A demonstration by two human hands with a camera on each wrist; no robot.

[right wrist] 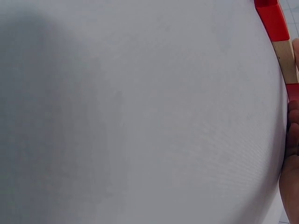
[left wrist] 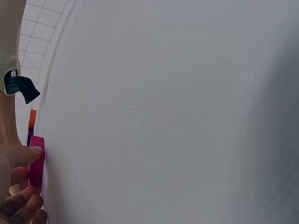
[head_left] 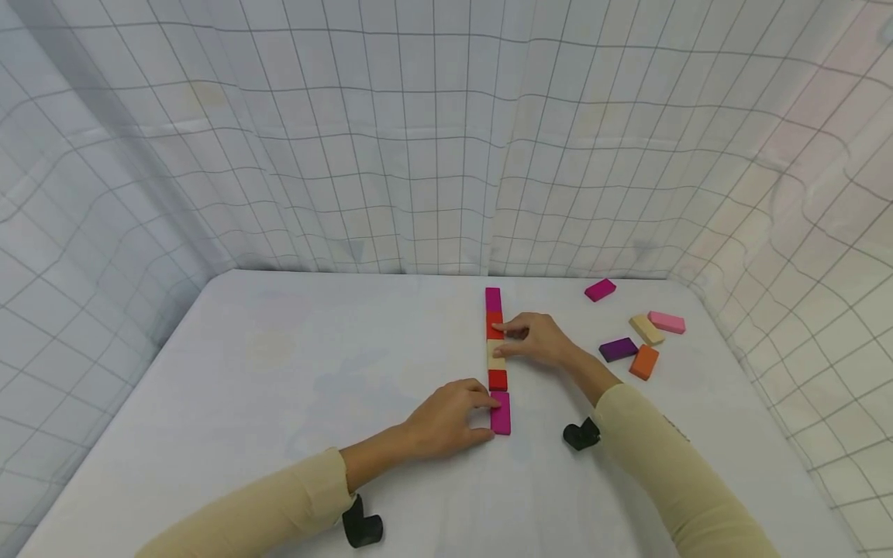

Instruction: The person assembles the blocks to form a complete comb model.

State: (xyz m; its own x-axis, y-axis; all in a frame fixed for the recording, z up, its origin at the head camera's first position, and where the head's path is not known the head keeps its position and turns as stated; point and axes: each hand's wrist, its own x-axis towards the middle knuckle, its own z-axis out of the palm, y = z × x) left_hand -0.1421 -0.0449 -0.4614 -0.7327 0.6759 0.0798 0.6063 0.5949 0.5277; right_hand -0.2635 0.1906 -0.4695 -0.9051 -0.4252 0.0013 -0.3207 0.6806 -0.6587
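Observation:
A single-file row of flat blocks runs away from me in the head view. From the far end come a magenta block (head_left: 493,299), a red block (head_left: 492,317), a plain wooden block (head_left: 494,362), another red block (head_left: 498,380) and a nearer magenta block (head_left: 501,418). My left hand (head_left: 449,418) pinches that nearest block, thumb by its near end and forefinger over its far part. A narrow gap separates it from the red one. My right hand (head_left: 540,338) rests against the row, forefinger touching the far red block and thumb on the wooden block.
At the right of the white table (head_left: 279,349) lie loose blocks: magenta (head_left: 601,290), pink (head_left: 667,322), plain wooden (head_left: 646,329), purple (head_left: 618,349) and orange (head_left: 644,362). Grid-patterned curtains (head_left: 349,155) enclose the back and sides. Black wrist mounts (head_left: 363,525) hang below both cuffs.

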